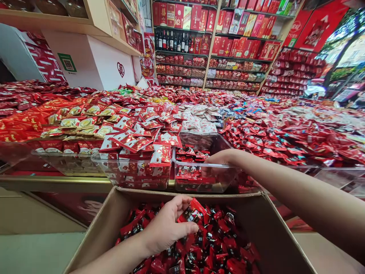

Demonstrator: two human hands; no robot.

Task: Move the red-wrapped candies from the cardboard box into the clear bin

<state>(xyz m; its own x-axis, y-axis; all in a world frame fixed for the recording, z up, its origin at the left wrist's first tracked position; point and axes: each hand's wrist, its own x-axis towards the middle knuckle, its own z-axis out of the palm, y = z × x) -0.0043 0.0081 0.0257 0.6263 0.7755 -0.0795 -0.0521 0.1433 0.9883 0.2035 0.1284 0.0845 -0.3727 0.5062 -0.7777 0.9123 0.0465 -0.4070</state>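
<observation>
My left hand (pixel 171 220) is closed on a small red-and-black wrapped candy (pixel 194 213), fingers behind it and thumb in front. It is above a cardboard box (pixel 98 228) holding many loose candies (pixel 219 243) in similar wrappers. My right hand (pixel 221 160) reaches over into a clear plastic bin (pixel 207 142), where small red-and-black candies (pixel 189 173) lie in rows. Its fingers are down inside, blurred behind the clear front wall, near the candies. I cannot make out whether they grip anything.
Left of the bin stands another clear bin (pixel 114 167), heaped with red-and-white packets (pixel 137 142). Piles of red packets (pixel 273 140) fill the display to the right. Shelves (pixel 184 55) with bottles and gift boxes stand behind. A gold-coloured counter edge (pixel 57 184) runs behind the cardboard box.
</observation>
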